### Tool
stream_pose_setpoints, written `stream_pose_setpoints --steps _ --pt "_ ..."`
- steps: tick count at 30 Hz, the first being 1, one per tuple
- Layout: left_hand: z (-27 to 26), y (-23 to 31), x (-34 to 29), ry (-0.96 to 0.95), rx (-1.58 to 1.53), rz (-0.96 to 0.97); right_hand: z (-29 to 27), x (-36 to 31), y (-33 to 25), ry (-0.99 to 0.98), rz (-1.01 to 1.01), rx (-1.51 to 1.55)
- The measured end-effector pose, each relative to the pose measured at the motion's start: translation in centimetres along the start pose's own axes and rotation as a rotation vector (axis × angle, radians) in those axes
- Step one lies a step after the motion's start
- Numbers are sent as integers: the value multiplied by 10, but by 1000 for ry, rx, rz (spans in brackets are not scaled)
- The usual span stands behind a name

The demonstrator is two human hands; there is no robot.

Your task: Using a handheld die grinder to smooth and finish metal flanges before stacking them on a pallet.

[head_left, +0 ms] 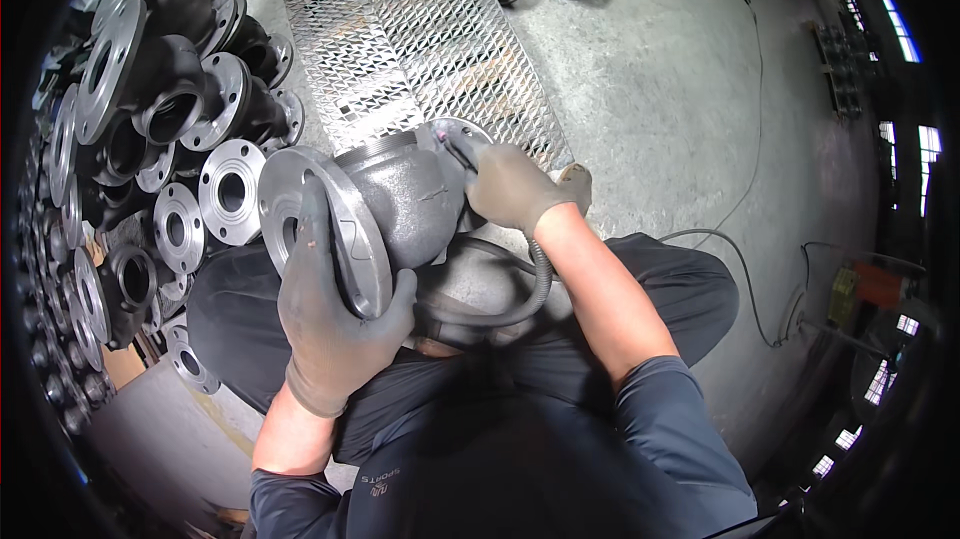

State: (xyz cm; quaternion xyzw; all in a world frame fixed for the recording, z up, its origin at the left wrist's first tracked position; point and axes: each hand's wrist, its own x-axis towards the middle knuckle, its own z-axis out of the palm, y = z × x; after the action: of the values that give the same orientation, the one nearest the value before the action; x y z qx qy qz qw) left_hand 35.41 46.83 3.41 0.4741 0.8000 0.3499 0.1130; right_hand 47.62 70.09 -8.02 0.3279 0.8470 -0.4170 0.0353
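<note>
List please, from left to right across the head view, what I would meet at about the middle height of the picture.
Pile of grey flanged castings → left gloved hand → rounded body of the held casting → right gloved hand → right knee → orange-red object.

Casting (405, 204): metal, grainy, dull sheen
Casting flange (352, 229), 9 o'clock: metal, smoother, satin
Gloves (335, 334): matt cloth, smudged
Tread plate (400, 29), 12 o'clock: glossy metal, raised pattern
Stacked parts (180, 59), 10 o'clock: metal, satin flanges
Floor (660, 89), 2 o'clock: smooth, matt, concrete-like
Hose (541, 279): ribbed, material unclear
</note>
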Motion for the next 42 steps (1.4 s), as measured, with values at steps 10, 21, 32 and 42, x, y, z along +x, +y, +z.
stream_pose_setpoints --steps 10,21,32,42 --pt "4 1 2 31 30 3 0 14 -6 -2 -11 -40" --pt "6 4 42 83 -18 -116 -22 -42 22 395 23 15" --pt "-4 -22 37 -62 329 313 2 -115 62 379 161 267" --pt "-23 -8 53 37 -74 -240 8 -121 62 384 120 410"
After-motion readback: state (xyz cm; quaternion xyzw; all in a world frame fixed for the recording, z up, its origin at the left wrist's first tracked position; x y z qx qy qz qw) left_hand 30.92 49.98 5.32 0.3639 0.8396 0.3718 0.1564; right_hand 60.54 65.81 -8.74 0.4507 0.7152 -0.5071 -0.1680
